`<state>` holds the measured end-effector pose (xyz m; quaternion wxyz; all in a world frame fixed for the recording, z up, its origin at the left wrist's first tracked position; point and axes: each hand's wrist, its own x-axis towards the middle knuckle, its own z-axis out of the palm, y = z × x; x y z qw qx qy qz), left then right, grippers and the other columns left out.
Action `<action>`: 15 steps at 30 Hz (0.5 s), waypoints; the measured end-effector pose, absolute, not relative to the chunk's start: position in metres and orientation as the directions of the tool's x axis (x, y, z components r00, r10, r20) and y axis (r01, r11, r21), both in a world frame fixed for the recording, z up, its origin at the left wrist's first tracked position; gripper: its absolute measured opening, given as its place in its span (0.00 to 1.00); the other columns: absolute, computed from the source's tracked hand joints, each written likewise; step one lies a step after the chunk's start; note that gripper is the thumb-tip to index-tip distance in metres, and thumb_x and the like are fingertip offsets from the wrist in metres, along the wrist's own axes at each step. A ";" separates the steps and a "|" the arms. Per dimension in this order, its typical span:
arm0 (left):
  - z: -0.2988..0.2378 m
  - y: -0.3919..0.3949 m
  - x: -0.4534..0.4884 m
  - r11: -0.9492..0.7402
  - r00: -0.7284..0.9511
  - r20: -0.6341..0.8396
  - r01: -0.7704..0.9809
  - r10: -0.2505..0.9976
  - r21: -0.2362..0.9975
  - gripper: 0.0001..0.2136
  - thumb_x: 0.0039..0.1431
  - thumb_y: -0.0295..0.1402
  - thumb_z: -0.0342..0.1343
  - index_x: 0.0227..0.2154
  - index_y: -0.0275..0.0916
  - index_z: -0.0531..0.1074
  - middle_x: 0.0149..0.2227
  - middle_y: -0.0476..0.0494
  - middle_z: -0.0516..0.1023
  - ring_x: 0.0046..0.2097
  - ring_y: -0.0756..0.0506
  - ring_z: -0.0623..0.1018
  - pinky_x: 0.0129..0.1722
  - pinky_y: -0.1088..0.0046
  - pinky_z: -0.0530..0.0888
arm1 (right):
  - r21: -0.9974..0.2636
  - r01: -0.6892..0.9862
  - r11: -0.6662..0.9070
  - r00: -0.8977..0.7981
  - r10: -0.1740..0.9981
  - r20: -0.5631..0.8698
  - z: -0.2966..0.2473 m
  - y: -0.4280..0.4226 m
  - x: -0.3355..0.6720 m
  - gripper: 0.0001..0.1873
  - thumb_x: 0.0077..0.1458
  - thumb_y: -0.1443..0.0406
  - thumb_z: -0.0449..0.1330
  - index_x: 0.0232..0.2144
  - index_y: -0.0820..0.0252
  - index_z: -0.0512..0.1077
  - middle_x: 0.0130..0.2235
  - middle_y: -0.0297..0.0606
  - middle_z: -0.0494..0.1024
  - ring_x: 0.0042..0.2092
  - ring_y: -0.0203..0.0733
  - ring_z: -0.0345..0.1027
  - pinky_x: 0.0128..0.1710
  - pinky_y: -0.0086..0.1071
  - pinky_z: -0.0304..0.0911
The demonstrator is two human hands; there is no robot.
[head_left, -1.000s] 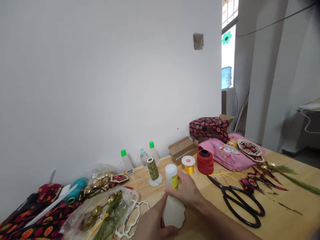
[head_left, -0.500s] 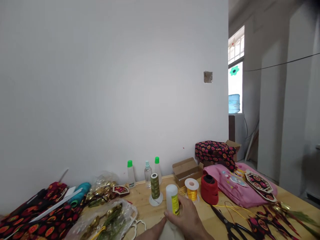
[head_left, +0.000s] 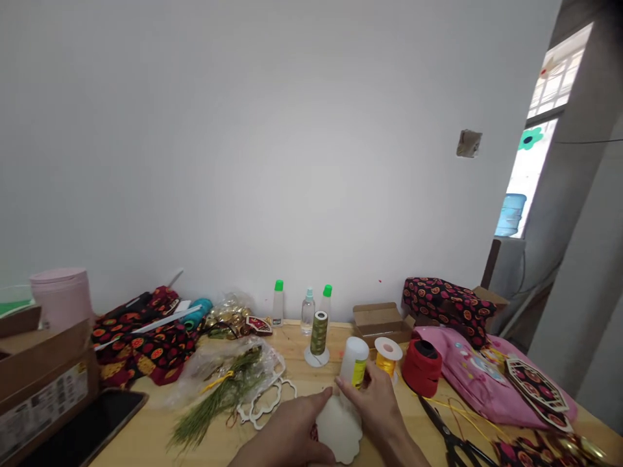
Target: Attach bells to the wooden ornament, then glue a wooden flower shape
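Note:
My left hand (head_left: 287, 433) rests low in the middle, its fingers pressed on the left edge of a flat white scalloped piece (head_left: 339, 429) lying on the wooden table (head_left: 146, 441). My right hand (head_left: 380, 410) is just to its right, with fingers curled round the base of a white bottle with a yellow label (head_left: 354, 364). The bottle stands at the far edge of the white piece. Both wrists run off the bottom of the view.
Behind the bottle stand an olive thread spool (head_left: 319, 331), a yellow spool (head_left: 388, 355), a red spool (head_left: 421, 367) and three small bottles (head_left: 307, 310). Black scissors (head_left: 450, 436) and pink cloth (head_left: 467, 379) lie right. A plastic bag of green needles (head_left: 228, 383), patterned fabric (head_left: 141, 340), a cardboard box (head_left: 41, 383) and a dark phone (head_left: 82, 429) lie left.
The view has swung left and up, bringing in the box, phone and pink container at the left. Both hands stay on the white piece and the bottle.

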<state>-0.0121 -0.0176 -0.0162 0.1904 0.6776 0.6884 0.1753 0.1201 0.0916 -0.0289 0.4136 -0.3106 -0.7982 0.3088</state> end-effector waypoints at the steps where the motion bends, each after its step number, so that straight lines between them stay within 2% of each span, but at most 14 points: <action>1: -0.016 -0.018 -0.012 0.012 -0.005 -0.015 0.867 1.000 0.498 0.36 0.35 0.40 0.58 0.52 0.49 0.54 0.38 0.50 0.75 0.36 0.44 0.73 0.32 0.75 0.66 | -0.760 0.239 0.604 -0.467 0.758 0.456 -0.030 0.093 0.120 0.12 0.42 0.58 0.58 0.24 0.63 0.66 0.22 0.35 0.69 0.25 0.37 0.61 0.22 0.27 0.56; 6: -0.013 -0.018 -0.012 0.023 -0.011 -0.029 0.889 1.000 0.457 0.35 0.36 0.42 0.58 0.52 0.46 0.55 0.38 0.48 0.75 0.37 0.42 0.73 0.32 0.74 0.66 | -0.753 0.292 0.589 -0.421 0.786 0.452 -0.034 0.098 0.121 0.14 0.40 0.56 0.58 0.21 0.61 0.64 0.19 0.32 0.66 0.21 0.34 0.57 0.19 0.26 0.53; 11: -0.010 -0.019 -0.012 -0.018 0.037 -0.030 0.880 0.999 0.475 0.34 0.37 0.42 0.57 0.51 0.46 0.55 0.38 0.47 0.75 0.37 0.42 0.73 0.30 0.75 0.66 | -0.767 0.288 0.574 -0.474 0.781 0.406 -0.035 0.098 0.124 0.16 0.40 0.54 0.58 0.22 0.62 0.64 0.20 0.33 0.67 0.22 0.36 0.59 0.19 0.27 0.54; 15: -0.012 -0.019 -0.013 -0.051 0.065 -0.013 0.879 0.998 0.475 0.33 0.38 0.43 0.57 0.51 0.46 0.56 0.39 0.46 0.75 0.38 0.41 0.73 0.31 0.73 0.66 | -0.758 0.324 0.566 -0.427 0.802 0.417 -0.036 0.098 0.127 0.17 0.41 0.54 0.57 0.26 0.63 0.65 0.22 0.35 0.69 0.23 0.37 0.60 0.21 0.29 0.55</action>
